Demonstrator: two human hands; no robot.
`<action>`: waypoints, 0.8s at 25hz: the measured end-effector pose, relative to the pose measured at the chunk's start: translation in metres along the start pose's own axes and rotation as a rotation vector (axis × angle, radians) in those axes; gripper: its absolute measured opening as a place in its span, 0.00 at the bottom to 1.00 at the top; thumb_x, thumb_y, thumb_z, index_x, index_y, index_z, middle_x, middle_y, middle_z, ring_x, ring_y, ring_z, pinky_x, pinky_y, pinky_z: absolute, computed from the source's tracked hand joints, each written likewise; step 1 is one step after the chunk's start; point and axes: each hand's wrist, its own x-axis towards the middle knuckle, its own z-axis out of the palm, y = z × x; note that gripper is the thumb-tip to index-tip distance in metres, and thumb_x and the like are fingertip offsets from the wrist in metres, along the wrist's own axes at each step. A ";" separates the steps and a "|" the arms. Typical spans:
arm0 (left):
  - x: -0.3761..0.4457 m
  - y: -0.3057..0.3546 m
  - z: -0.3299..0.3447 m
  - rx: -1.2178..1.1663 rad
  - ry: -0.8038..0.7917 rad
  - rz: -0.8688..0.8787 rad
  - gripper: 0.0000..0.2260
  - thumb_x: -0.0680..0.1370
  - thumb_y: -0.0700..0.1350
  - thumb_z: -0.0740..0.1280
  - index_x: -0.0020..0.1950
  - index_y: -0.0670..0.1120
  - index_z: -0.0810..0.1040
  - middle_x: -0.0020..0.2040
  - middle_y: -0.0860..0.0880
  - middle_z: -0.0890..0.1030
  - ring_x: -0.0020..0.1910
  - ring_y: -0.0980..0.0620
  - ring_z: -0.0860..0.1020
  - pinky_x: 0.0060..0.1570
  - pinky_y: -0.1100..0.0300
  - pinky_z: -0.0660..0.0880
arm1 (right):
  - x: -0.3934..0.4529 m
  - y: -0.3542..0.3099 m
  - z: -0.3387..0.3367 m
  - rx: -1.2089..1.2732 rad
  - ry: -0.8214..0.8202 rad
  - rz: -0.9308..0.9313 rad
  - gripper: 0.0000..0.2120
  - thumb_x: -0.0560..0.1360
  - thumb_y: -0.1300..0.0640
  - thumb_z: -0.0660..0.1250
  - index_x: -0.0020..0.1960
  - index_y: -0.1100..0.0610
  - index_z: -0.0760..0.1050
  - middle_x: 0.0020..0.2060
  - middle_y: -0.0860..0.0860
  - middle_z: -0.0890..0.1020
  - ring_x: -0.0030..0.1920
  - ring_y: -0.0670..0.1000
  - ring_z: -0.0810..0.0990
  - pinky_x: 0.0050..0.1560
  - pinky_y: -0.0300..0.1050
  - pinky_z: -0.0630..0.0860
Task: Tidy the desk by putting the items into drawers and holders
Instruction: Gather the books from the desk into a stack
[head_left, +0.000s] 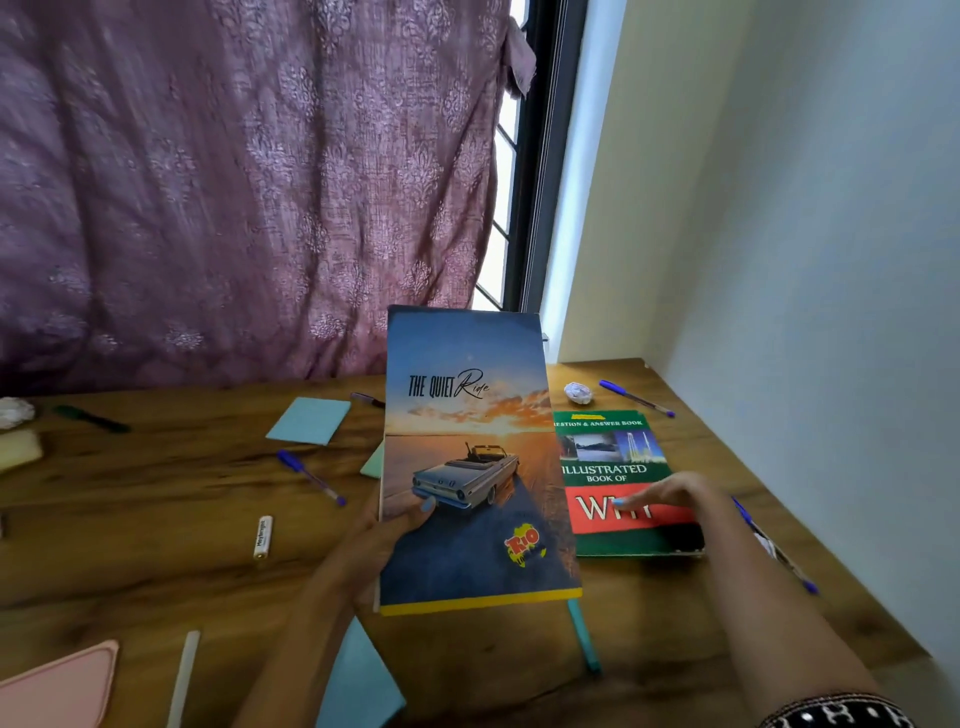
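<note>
The left hand grips the tall notebook with the blue and orange sunset cover and a convertible car, titled "The Quiet Ride", by its left edge. The thumb, with a light blue nail, lies curled over the front cover near the car, and the other fingers are hidden behind the book. The notebook is held upright and slightly tilted above the brown wooden desk, its yellow lower edge just over the desktop.

The right hand reaches forward with its fingers stretched out nearly straight and together, the fingertips resting on the red band of the green illustrated question-and-answer book, which lies flat on the desk just right of the notebook. It curls round nothing.

Scattered on the desk are a light blue paper card, a blue pen near it, another blue pen by the far right corner, a crumpled white paper ball and a small white tube. A purple patterned curtain hangs behind the desk.
</note>
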 end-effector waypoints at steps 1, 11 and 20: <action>0.000 0.000 0.001 0.005 0.001 -0.007 0.07 0.76 0.39 0.65 0.52 0.47 0.80 0.48 0.46 0.85 0.48 0.48 0.83 0.49 0.53 0.79 | -0.011 -0.001 -0.001 0.055 -0.005 -0.038 0.54 0.53 0.40 0.81 0.71 0.59 0.63 0.69 0.59 0.68 0.64 0.60 0.72 0.59 0.51 0.72; 0.002 -0.005 0.002 -0.024 0.040 -0.057 0.23 0.69 0.49 0.74 0.62 0.45 0.76 0.58 0.42 0.81 0.58 0.42 0.79 0.62 0.41 0.72 | -0.109 -0.014 -0.064 0.423 0.647 -0.464 0.16 0.63 0.48 0.77 0.41 0.57 0.77 0.42 0.58 0.84 0.44 0.59 0.83 0.53 0.56 0.79; 0.001 0.007 0.029 0.033 0.017 0.064 0.10 0.77 0.37 0.65 0.53 0.50 0.76 0.49 0.49 0.83 0.53 0.49 0.80 0.56 0.56 0.77 | -0.191 -0.024 -0.020 0.981 -0.012 -0.739 0.03 0.73 0.58 0.68 0.46 0.57 0.78 0.29 0.52 0.85 0.28 0.50 0.84 0.28 0.46 0.81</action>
